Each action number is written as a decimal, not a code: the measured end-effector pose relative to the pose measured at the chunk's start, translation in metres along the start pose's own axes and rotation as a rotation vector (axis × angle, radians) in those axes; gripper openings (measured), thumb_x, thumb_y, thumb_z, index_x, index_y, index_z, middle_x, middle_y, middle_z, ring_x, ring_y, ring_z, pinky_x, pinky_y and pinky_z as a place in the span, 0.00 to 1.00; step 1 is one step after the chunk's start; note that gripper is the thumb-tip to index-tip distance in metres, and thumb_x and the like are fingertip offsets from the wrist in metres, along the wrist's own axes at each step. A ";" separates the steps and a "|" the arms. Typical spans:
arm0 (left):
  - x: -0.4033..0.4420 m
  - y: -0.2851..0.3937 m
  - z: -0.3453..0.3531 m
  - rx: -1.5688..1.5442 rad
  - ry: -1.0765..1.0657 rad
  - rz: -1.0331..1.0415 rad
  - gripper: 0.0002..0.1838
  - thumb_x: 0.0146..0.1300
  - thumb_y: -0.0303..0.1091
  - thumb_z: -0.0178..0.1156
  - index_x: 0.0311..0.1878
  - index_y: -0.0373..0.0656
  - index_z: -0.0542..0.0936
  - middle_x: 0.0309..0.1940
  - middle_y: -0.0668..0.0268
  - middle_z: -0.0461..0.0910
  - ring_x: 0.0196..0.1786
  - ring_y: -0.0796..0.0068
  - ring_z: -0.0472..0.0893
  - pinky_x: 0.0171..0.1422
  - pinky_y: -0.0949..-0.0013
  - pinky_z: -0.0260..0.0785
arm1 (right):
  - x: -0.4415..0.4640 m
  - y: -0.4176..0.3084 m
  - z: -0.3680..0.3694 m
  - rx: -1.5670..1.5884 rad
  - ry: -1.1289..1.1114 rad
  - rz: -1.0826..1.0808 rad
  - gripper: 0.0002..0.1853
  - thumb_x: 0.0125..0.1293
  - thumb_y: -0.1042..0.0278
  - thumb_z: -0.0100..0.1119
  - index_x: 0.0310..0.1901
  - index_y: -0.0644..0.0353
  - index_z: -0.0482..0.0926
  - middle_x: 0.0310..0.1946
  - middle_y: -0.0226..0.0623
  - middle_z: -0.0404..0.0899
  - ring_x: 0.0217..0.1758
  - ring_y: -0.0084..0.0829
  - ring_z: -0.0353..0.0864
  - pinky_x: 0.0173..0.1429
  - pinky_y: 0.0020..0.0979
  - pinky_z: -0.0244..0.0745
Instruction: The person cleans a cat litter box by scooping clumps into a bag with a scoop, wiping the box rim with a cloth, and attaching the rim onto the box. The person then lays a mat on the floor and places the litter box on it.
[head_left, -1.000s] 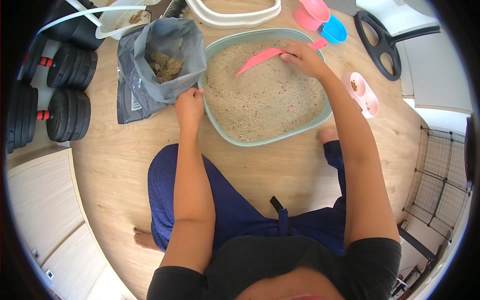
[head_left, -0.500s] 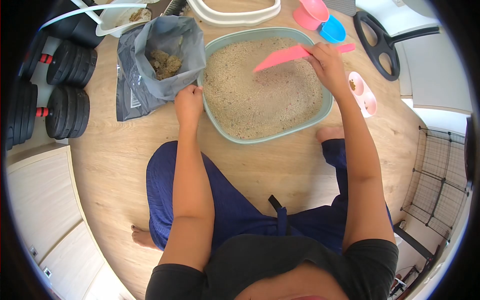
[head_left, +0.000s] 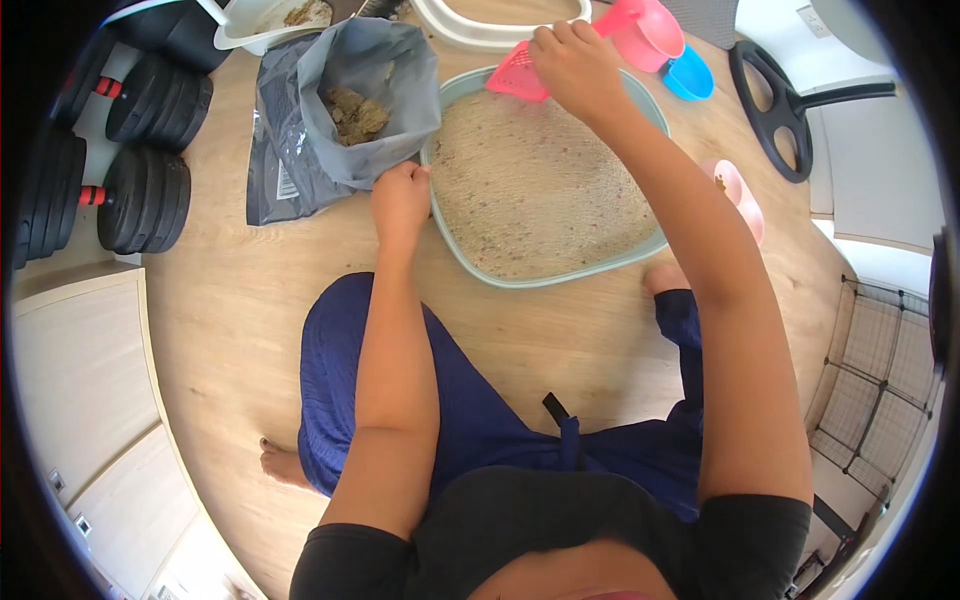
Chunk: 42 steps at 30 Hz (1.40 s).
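Observation:
A pale green tray full of beige granules lies on the floor in front of me. My right hand is closed on a pink slotted scoop over the tray's far edge, its blade at the granules. At the tray's left edge my left hand is closed, beside the lower rim of a grey plastic bag. Its fingertips are partly hidden, so what they pinch is unclear. The bag stands open with brownish clumps inside.
Behind the tray are a white frame, a pink cup and a blue cup. A pink double bowl is at the right, near a black stand. Dumbbells line the left side.
My right hand has moved the scoop to the tray's far edge, and its blade now faces the near left. The granules look flatter. The view has shifted slightly.

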<state>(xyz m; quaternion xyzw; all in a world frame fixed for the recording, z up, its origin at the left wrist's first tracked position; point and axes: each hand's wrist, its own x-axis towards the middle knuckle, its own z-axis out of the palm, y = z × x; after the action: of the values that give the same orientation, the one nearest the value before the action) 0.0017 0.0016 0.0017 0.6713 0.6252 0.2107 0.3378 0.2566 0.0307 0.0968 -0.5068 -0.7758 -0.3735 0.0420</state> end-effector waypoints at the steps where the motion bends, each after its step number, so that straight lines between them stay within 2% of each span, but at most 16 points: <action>1: 0.000 -0.001 0.000 -0.002 0.004 0.012 0.13 0.58 0.39 0.56 0.31 0.37 0.81 0.27 0.50 0.79 0.33 0.49 0.79 0.40 0.56 0.69 | 0.006 -0.004 0.003 0.004 -0.001 -0.001 0.03 0.45 0.71 0.55 0.24 0.55 0.78 0.25 0.27 0.71 0.34 0.27 0.72 0.43 0.28 0.64; 3: -0.001 0.001 -0.001 0.001 0.009 0.020 0.13 0.58 0.38 0.56 0.30 0.36 0.81 0.27 0.50 0.79 0.33 0.49 0.79 0.40 0.56 0.69 | 0.018 -0.011 0.009 -0.031 -0.200 -0.068 0.04 0.50 0.70 0.54 0.29 0.53 0.78 0.28 0.25 0.72 0.37 0.24 0.72 0.45 0.26 0.64; 4: -0.002 0.003 -0.002 0.020 0.022 0.042 0.13 0.58 0.38 0.56 0.30 0.36 0.81 0.27 0.49 0.79 0.33 0.48 0.78 0.40 0.56 0.69 | 0.023 -0.012 0.011 -0.026 -0.199 -0.070 0.04 0.50 0.70 0.54 0.29 0.53 0.78 0.28 0.25 0.72 0.37 0.24 0.72 0.45 0.26 0.64; 6: -0.004 0.005 -0.003 0.039 0.037 0.056 0.13 0.58 0.38 0.56 0.30 0.36 0.81 0.28 0.49 0.79 0.34 0.48 0.78 0.40 0.55 0.69 | 0.032 -0.013 0.017 0.150 -0.094 -0.089 0.08 0.52 0.64 0.53 0.21 0.52 0.79 0.23 0.31 0.75 0.35 0.30 0.76 0.43 0.33 0.65; 10: -0.002 0.005 -0.003 0.029 0.033 0.044 0.13 0.58 0.38 0.56 0.31 0.37 0.81 0.28 0.49 0.79 0.34 0.48 0.78 0.40 0.55 0.69 | 0.034 -0.009 0.015 0.195 -0.056 -0.191 0.08 0.53 0.63 0.52 0.22 0.51 0.79 0.25 0.30 0.76 0.33 0.29 0.74 0.45 0.33 0.63; 12: -0.001 0.005 -0.003 0.031 0.018 0.018 0.13 0.58 0.38 0.56 0.31 0.37 0.81 0.28 0.49 0.79 0.34 0.48 0.78 0.40 0.55 0.69 | 0.027 -0.008 0.001 0.195 -0.186 -0.330 0.05 0.50 0.70 0.54 0.30 0.53 0.77 0.31 0.24 0.73 0.40 0.23 0.72 0.48 0.26 0.63; 16: -0.003 0.004 -0.003 0.022 0.028 0.031 0.13 0.58 0.38 0.57 0.31 0.37 0.81 0.28 0.49 0.79 0.34 0.48 0.79 0.40 0.56 0.69 | 0.005 0.007 -0.049 0.201 -0.251 -0.335 0.09 0.51 0.70 0.54 0.35 0.54 0.78 0.34 0.22 0.74 0.42 0.23 0.72 0.51 0.25 0.63; 18: -0.003 0.004 -0.002 0.024 0.041 0.054 0.13 0.58 0.38 0.57 0.30 0.37 0.81 0.28 0.49 0.79 0.34 0.48 0.79 0.40 0.56 0.69 | -0.008 0.016 -0.064 0.188 -0.065 -0.303 0.03 0.48 0.68 0.56 0.27 0.53 0.78 0.30 0.22 0.73 0.38 0.22 0.71 0.47 0.24 0.64; 22: -0.003 0.003 -0.001 0.025 0.035 0.040 0.13 0.58 0.38 0.57 0.30 0.37 0.81 0.28 0.49 0.79 0.34 0.48 0.79 0.40 0.56 0.69 | -0.017 0.015 -0.075 0.078 0.038 -0.154 0.04 0.48 0.69 0.55 0.28 0.54 0.77 0.30 0.23 0.70 0.37 0.23 0.71 0.46 0.24 0.64; 24: -0.002 0.005 -0.002 0.034 0.036 0.052 0.13 0.59 0.38 0.57 0.30 0.37 0.81 0.28 0.49 0.79 0.34 0.48 0.79 0.40 0.56 0.69 | -0.019 -0.003 -0.062 0.076 0.074 -0.001 0.05 0.47 0.70 0.55 0.29 0.55 0.76 0.28 0.25 0.69 0.36 0.24 0.71 0.45 0.25 0.65; 25: -0.004 0.005 -0.003 0.015 0.030 0.043 0.13 0.58 0.38 0.57 0.30 0.37 0.81 0.28 0.49 0.79 0.34 0.48 0.78 0.40 0.56 0.69 | -0.019 -0.011 -0.055 0.076 0.078 0.003 0.05 0.47 0.70 0.55 0.29 0.55 0.76 0.28 0.25 0.69 0.36 0.24 0.71 0.45 0.25 0.65; 27: -0.004 0.005 -0.004 -0.001 0.023 0.031 0.13 0.58 0.38 0.57 0.30 0.37 0.81 0.28 0.49 0.79 0.34 0.48 0.78 0.40 0.56 0.69 | -0.015 -0.026 -0.038 0.040 -0.081 0.062 0.14 0.51 0.70 0.53 0.42 0.56 0.78 0.33 0.25 0.72 0.40 0.23 0.72 0.46 0.26 0.66; 31: -0.002 0.004 -0.004 0.009 0.003 0.028 0.13 0.58 0.38 0.57 0.30 0.36 0.81 0.28 0.48 0.79 0.34 0.48 0.78 0.40 0.56 0.69 | 0.001 -0.042 -0.018 0.076 -0.081 0.071 0.12 0.50 0.70 0.53 0.39 0.57 0.78 0.32 0.24 0.71 0.40 0.22 0.71 0.47 0.25 0.66; 37: -0.002 0.004 -0.004 0.026 0.023 0.068 0.13 0.58 0.38 0.57 0.30 0.36 0.80 0.28 0.48 0.78 0.34 0.47 0.78 0.40 0.56 0.69 | 0.011 -0.051 -0.023 0.304 -0.061 -0.208 0.11 0.51 0.69 0.54 0.38 0.55 0.78 0.34 0.22 0.72 0.40 0.22 0.71 0.47 0.24 0.64; 39: -0.002 0.003 -0.003 0.023 0.028 0.074 0.13 0.58 0.38 0.57 0.30 0.36 0.80 0.28 0.48 0.78 0.34 0.47 0.78 0.40 0.56 0.69 | 0.006 -0.044 -0.032 0.308 -0.067 -0.328 0.13 0.51 0.70 0.54 0.41 0.54 0.78 0.34 0.22 0.72 0.39 0.22 0.71 0.47 0.24 0.64; 42: -0.001 0.002 -0.002 0.012 0.038 0.074 0.13 0.57 0.38 0.57 0.29 0.36 0.81 0.28 0.48 0.79 0.34 0.48 0.78 0.40 0.56 0.69 | -0.014 -0.028 -0.055 0.332 -0.036 -0.375 0.17 0.50 0.70 0.54 0.44 0.53 0.78 0.34 0.21 0.72 0.40 0.20 0.71 0.46 0.24 0.63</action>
<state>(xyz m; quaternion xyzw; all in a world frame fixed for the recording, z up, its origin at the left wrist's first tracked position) 0.0017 0.0007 0.0044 0.6917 0.6076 0.2321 0.3137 0.2230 -0.0195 0.1151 -0.3470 -0.9075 -0.2333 0.0408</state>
